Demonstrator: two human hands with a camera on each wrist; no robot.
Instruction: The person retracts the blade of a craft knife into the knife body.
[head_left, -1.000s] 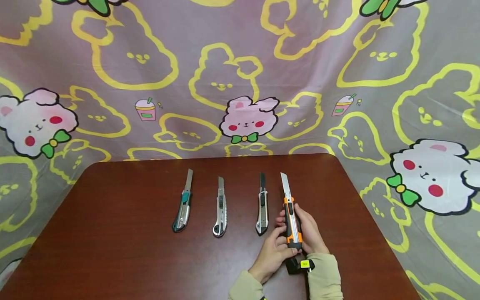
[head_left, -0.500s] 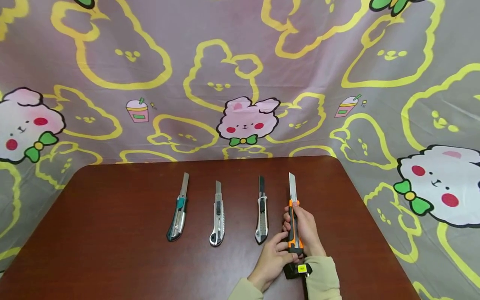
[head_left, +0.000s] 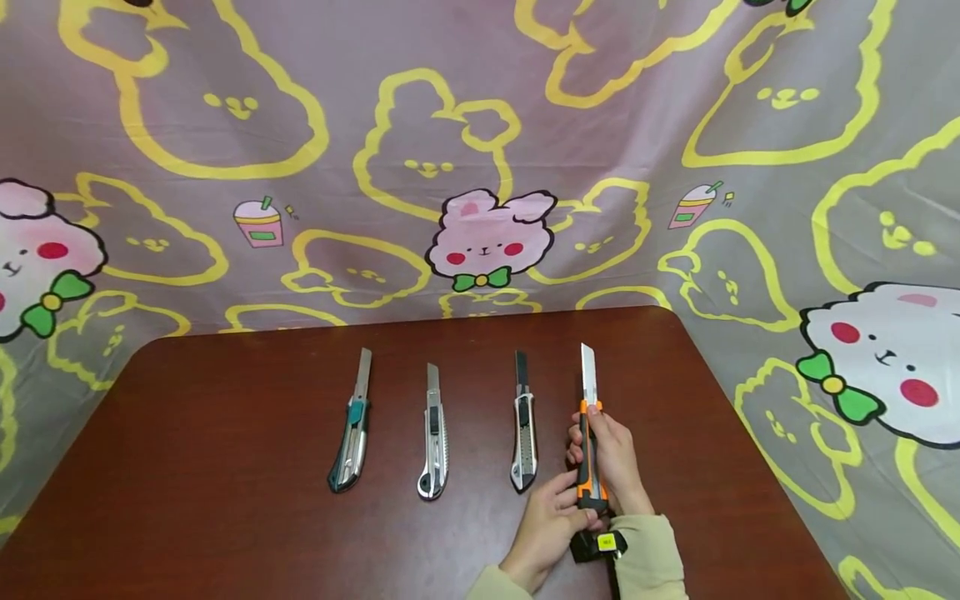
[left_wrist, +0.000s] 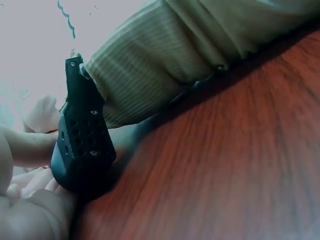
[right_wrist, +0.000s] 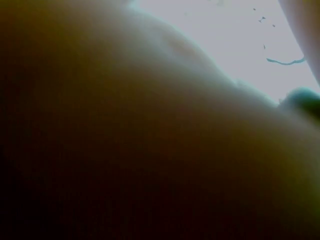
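- The printed cloth backdrop [head_left: 450, 50] stands behind your orange cutter [head_left: 588, 467], with yellow bear outlines, white rabbits in green bows and pink drink cups.
- Your brown wood-grain table [head_left: 225, 433] spreads out beneath the orange cutter and well to its left.
- Your right sleeve [head_left: 648, 554] and left sleeve [head_left: 498, 586], both khaki, come in from the near side of the orange cutter.
- Your right hand [head_left: 618, 458] has its fingers wrapped round the orange cutter's handle, thumb on top near the blade end; the right wrist view is too dark and blurred to add detail.
- Your left hand [head_left: 547, 521] pinches the butt of the orange cutter between thumb and fingers, all but closed.
- The orange cutter itself, orange and black, points its bare blade away from you; you cannot read any marking on it.
- Left of the orange cutter lie three more, blades out: nearest the black-bladed cutter [head_left: 524, 421], next the silver cutter [head_left: 433, 433], farthest the teal cutter [head_left: 354, 425].
- Your black wrist camera [head_left: 587, 547] sits just below the orange cutter's butt.
- On it, a yellow label [head_left: 607, 542] carries dark characters too small for you to read.
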